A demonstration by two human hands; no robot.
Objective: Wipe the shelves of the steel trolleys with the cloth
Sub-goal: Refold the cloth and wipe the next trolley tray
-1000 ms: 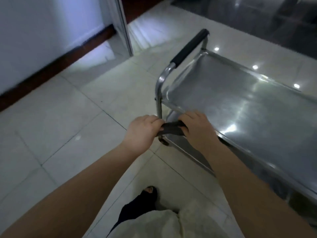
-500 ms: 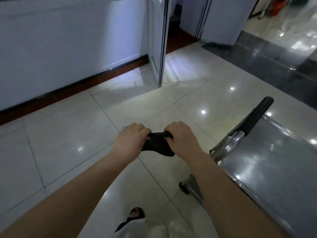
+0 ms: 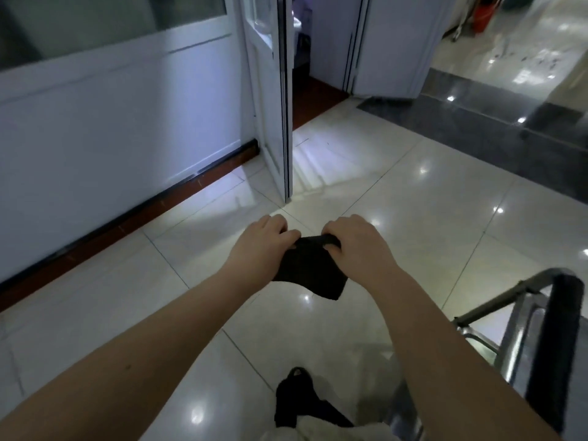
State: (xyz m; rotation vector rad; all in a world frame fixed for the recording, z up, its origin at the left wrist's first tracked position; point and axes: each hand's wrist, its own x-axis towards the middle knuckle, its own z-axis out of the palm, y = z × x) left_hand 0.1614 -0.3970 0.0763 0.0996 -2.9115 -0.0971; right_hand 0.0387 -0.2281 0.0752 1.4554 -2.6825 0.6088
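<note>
Glossy pale square-tiled floor (image 3: 397, 198), white smooth wall panel (image 3: 111, 122) with a dark red skirting, white framed door (image 3: 270, 90) ajar. Shiny tubular steel trolley (image 3: 517, 338) with a black grip handle (image 3: 553, 345) sits at the lower right edge, apart from both arms. The 2 hands are held over the floor: left hand (image 3: 257, 249) and right hand (image 3: 359, 246) each curl fingers round the top edge of a small black soft cloth (image 3: 311, 272), which hangs limp between them. Black shoe (image 3: 296, 399) below.
</note>
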